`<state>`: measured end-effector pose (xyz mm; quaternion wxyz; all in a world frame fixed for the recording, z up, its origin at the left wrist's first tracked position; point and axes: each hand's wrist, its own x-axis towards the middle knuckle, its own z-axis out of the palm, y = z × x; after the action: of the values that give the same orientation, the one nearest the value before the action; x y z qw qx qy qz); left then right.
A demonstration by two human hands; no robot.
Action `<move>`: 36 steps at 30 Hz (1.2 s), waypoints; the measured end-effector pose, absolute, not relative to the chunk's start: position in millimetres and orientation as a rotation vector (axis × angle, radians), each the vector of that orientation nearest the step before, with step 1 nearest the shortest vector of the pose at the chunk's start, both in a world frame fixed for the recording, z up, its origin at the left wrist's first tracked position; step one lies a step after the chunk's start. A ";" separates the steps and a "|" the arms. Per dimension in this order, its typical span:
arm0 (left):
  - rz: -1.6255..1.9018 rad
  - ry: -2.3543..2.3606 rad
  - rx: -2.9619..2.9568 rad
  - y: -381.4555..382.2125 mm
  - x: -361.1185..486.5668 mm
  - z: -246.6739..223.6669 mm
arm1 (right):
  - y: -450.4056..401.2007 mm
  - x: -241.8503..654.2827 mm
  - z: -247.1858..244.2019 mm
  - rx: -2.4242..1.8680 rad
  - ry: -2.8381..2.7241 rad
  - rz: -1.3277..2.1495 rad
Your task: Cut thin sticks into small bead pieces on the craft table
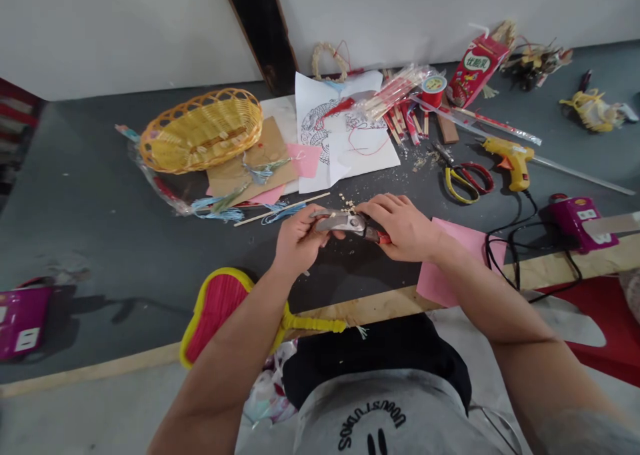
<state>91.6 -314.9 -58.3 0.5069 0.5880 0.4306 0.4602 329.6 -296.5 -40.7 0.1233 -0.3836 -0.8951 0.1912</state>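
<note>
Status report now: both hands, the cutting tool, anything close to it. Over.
Right hand grips red-handled silver metal shears. Left hand at their blades, grip unclear. Pale crumbs and thin wooden stick close by.

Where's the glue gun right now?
Head view, right side of the table: the yellow glue gun lies just right of the red-and-yellow-handled scissors, left of the purple box.

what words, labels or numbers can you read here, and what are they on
"优酸乳" on the red carton
Shirt: lettering upside down, not surely readable
Spool: label too small
Right purple box, left purple box: labels too blurred
</note>
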 end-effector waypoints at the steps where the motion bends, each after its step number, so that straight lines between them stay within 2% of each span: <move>1: 1.105 1.033 1.421 -315.4 90.8 -57.8 | -295.6 330.6 -41.0 -1.090 -2.613 0.568; 7: 1.002 1.002 1.455 -317.7 92.0 -47.1 | -291.2 338.1 -39.8 -0.935 -2.612 0.672; 19: 1.151 1.019 1.112 -308.5 95.5 -66.7 | -286.7 336.8 -42.9 -1.290 -2.589 0.387; 24: 1.131 1.063 1.120 -307.7 96.0 -64.4 | -283.1 336.4 -49.5 -1.458 -2.416 0.345; 31: 1.367 1.151 0.980 -300.6 95.3 -60.7 | -281.8 336.0 -52.3 -1.473 -2.264 0.376; 36: 1.324 1.101 1.040 -303.0 99.2 -62.4 | -287.7 331.6 -48.2 -1.455 -2.358 0.373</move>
<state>99.2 -303.0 -62.4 0.5352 0.4366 0.4623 0.5560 331.6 -287.7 -48.2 0.1719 -0.5128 -0.8308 0.1313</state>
